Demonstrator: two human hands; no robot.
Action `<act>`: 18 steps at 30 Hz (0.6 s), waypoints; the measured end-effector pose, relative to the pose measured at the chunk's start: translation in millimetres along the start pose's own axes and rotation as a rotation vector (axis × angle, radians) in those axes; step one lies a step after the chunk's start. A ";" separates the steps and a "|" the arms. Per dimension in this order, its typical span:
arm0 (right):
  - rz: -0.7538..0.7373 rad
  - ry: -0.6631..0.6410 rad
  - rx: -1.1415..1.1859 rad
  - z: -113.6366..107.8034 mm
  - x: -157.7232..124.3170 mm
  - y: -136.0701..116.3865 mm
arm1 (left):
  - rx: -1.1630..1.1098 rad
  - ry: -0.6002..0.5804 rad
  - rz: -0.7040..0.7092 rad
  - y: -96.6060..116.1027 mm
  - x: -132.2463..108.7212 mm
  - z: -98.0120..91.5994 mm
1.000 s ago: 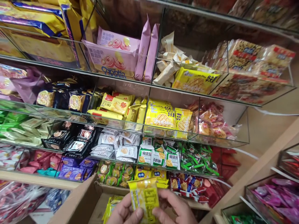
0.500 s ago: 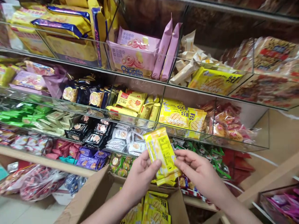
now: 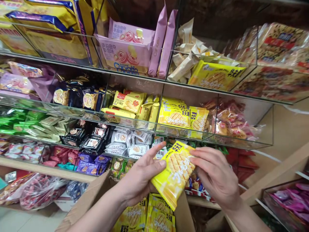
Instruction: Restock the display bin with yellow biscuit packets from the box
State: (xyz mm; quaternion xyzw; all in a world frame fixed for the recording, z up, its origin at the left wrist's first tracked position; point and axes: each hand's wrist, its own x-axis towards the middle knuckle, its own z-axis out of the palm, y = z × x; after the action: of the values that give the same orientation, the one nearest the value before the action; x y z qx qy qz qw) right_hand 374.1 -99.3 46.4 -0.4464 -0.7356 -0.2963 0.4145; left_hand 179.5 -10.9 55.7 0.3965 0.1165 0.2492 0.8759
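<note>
A yellow waffle packet (image 3: 174,174) is held above an open cardboard box, its waffle picture facing me and its top tilted to the right. My right hand (image 3: 216,175) pinches the packet's right edge between thumb and fingers. At the left edge my left hand (image 3: 142,172) supports it, thumb against the side and index finger stretched upward; its other fingers are partly hidden behind. Below, the cardboard box (image 3: 93,196) contains several matching waffle packets (image 3: 160,214). More of the same yellow packets (image 3: 175,116) stand in a clear shelf compartment beyond my hands.
Clear-fronted tiers hold purple cookie packs (image 3: 127,54), yellow cheese biscuits (image 3: 127,101), black packets (image 3: 96,138), white packets (image 3: 118,141) and red-wrapped snacks (image 3: 234,120). Bagged goods (image 3: 38,191) lie low at the left. A bin of pink packets (image 3: 289,203) is at the lower right.
The packet has been turned over, from its printed back to its waffle front. My right hand has shifted its grip to the upper right edge, and the left index finger has stretched out.
</note>
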 end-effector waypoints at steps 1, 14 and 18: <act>0.052 0.050 -0.036 2.6 -2.7 -2.3 | 0.034 -0.003 0.054 -3.1 1.0 1.3; 0.136 -0.013 -0.182 26.2 -23.4 -41.0 | 0.146 0.174 0.360 -28.8 22.4 22.0; -0.222 -0.084 -0.380 7.2 -12.1 -25.3 | 0.235 0.077 0.368 -22.5 22.5 28.8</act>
State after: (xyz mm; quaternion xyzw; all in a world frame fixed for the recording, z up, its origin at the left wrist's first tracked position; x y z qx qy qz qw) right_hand 352.0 -109.2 30.7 -0.4447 -0.7279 -0.4545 0.2567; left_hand 217.9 -29.9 57.5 0.5007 0.1036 0.4043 0.7584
